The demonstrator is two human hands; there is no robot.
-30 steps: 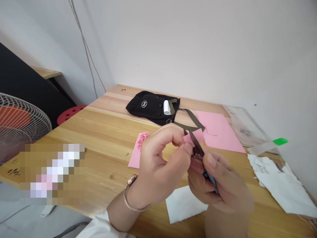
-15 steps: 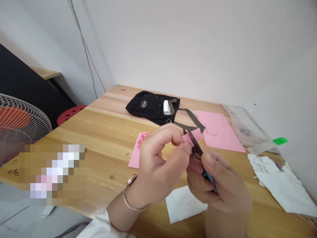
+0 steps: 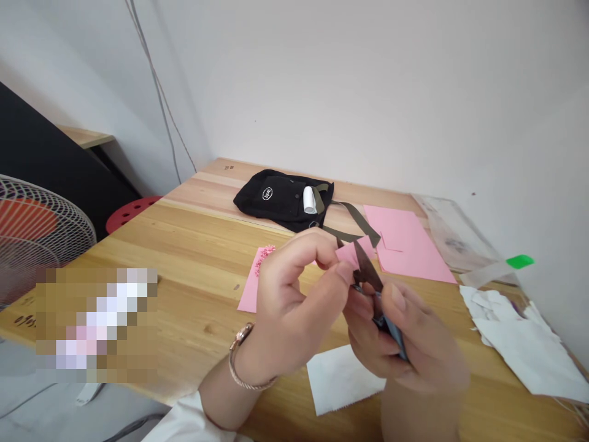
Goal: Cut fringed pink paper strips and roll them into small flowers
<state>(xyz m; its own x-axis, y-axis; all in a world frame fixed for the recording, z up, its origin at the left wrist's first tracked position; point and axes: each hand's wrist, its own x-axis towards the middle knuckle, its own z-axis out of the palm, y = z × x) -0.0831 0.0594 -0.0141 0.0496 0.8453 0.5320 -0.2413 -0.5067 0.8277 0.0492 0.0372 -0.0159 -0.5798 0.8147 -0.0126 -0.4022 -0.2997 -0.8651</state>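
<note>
Head view: pinching a small, flat, pink paper strip (image 3: 347, 253) between the thumb and curled forefinger of the left hand (image 3: 299, 307); gripping blue-grey-handled scissors with dark, metallic-looking blades (image 3: 369, 270) in the right hand (image 3: 427, 344), with both hands close together above the wooden worktop (image 3: 197, 276).

Judged to matter most: the strip's crossing of the parted blades. Held with its long axis sloping gently up to the right, roughly crosswise to blades pointing up and away from the right hand. Nearer to the left hand, and touching it at the thumb tip; beyond the right fingertips, up and to their left, met on that side only by the scissors.

Behind the left hand, partly hidden: a flat pink paper sheet (image 3: 248, 291) bearing fine, curly pink clippings (image 3: 264, 259). Under the hands, on the worktop: a flat white paper sheet (image 3: 338, 380). Farther off, past the knuckles: a black cloth bag with a white oval logo (image 3: 276, 205), then larger pink sheets (image 3: 418, 248) to its right.
</note>
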